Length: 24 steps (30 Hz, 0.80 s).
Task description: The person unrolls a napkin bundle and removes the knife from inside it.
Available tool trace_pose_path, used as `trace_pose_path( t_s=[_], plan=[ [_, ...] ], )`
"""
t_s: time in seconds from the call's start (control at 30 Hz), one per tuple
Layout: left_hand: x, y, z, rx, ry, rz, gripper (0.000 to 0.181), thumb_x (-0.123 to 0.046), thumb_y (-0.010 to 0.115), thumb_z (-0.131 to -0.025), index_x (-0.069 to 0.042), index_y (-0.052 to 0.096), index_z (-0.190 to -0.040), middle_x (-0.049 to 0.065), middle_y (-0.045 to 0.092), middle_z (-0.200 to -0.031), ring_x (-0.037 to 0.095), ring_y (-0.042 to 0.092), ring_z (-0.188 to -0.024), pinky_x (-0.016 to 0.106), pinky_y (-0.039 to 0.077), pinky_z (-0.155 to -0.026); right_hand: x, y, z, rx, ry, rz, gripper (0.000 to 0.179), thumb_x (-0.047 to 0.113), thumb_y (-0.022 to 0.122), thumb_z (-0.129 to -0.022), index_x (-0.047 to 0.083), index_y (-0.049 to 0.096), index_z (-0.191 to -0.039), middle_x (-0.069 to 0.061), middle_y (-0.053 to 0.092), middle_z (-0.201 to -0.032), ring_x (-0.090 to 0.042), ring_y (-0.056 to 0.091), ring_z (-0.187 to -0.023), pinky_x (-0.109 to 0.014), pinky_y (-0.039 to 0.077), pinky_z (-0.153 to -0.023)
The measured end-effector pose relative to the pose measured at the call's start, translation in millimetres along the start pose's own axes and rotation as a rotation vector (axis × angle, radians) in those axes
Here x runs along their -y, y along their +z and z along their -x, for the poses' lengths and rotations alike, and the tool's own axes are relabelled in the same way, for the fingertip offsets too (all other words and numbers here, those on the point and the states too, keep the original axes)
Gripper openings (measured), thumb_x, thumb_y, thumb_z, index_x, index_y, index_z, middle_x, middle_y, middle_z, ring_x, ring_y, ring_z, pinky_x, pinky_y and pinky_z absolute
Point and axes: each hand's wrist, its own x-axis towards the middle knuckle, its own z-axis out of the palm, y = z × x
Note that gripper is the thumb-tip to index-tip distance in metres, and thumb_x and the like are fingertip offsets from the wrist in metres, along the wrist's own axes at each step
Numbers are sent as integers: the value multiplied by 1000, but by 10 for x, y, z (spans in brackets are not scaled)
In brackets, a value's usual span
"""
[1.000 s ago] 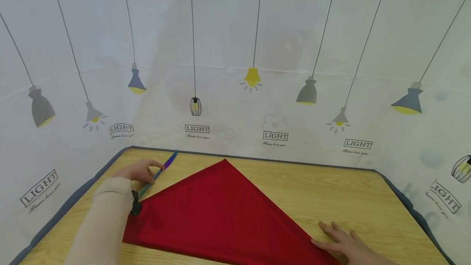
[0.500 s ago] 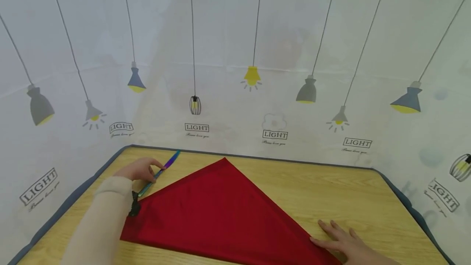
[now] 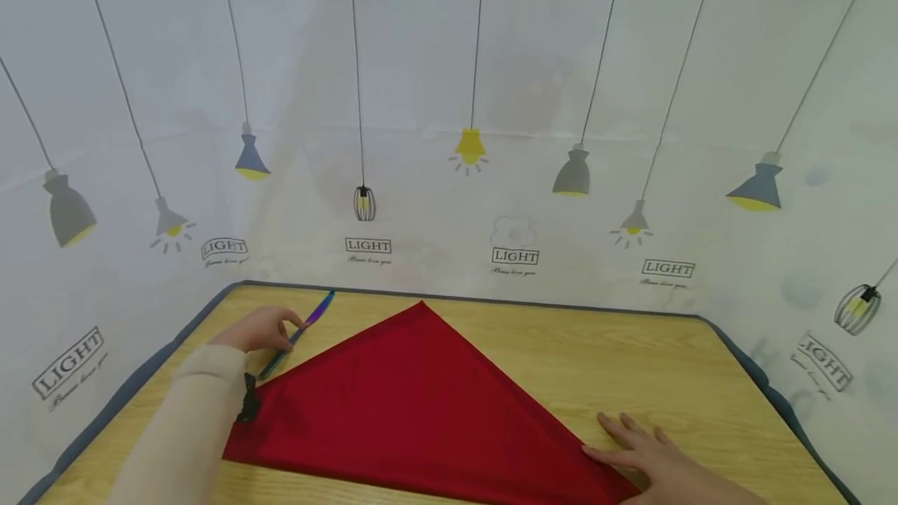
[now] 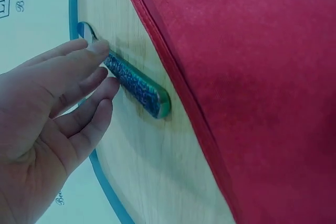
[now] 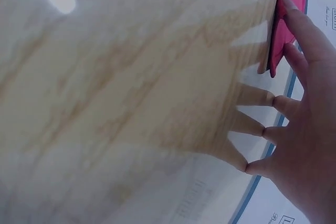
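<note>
A shiny blue-purple table knife [image 3: 321,309] lies along the left slanting edge of a folded red cloth [image 3: 414,396]. My left hand [image 3: 265,329] pinches it where blade meets handle. In the left wrist view, the patterned handle [image 4: 139,88] sticks out past the fingertips on the table, and the hand [image 4: 58,93] hides part of the blade. My right hand [image 3: 655,458] rests spread at the cloth's right corner. Its thumb touches the cloth [image 5: 283,40] edge in the right wrist view, while the other fingertips press on the bare tabletop.
A wood-grain table [image 3: 561,349] with a dark blue edge [image 3: 491,300] surrounds the cloth. Behind it, a white sheet [image 3: 421,84] printed with hanging lamps stands on the far side and both sides. A dark strap [image 3: 248,400] sits at the left wrist, over the cloth's left end.
The head view has shifted slightly. The knife has moved only a little with my left hand, and the cloth and right hand look unchanged.
</note>
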Motion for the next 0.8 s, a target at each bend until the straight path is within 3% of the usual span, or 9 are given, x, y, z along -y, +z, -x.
trace_pose_path(
  t_s=[0.27, 0.37, 0.53, 0.63, 0.8],
  plan=[
    [-29, -54, -23, -49, 29, -20, 34, -6, 74, -82, 3, 65, -113, 5, 65, -84, 19, 60, -75, 41, 50, -69, 16, -16, -69, -23, -29, 14, 58, 38, 67, -90, 31, 50, -144, -32, 20, -153, -63, 5, -133, -83, 1, -87],
    [-80, -93, -53, -56, 31, -30, 35, -9, 73, -84, 2, 65, -115, 6, 65, -89, 21, 60, -78, 42, 50, -71, 12, -44, -116, -94, -78, 82, 60, 42, 67, -90, 28, 48, -145, -22, 19, -157, -61, 5, -134, -83, 1, -87],
    [-222, -148, -75, -49, 24, -81, 38, -19, 72, -88, 0, 64, -119, 10, 66, -97, 25, 62, -85, 46, 51, -75, 75, -169, -243, -280, -135, 313, 67, 50, 70, -84, 25, 50, -143, -1, 23, -159, -56, 23, -133, -82, 13, -88],
    [-330, -173, -90, -69, 5, -105, 42, -24, 71, -89, 1, 62, -121, 17, 66, -104, 32, 63, -92, 49, 51, -78, 173, -273, -349, -370, -124, 411, 69, 51, 73, -82, 23, 52, -142, -8, 29, -156, -54, 29, -133, -81, 18, -89],
    [-509, -140, -142, -131, -24, -144, 51, -33, 65, -92, 0, 57, -131, 24, 58, -125, 42, 55, -114, 56, 43, -93, 331, -433, -503, -411, -25, 422, 70, 54, 68, -84, 20, 51, -142, -18, 31, -154, -50, 22, -138, -79, 13, -96]
  ],
)
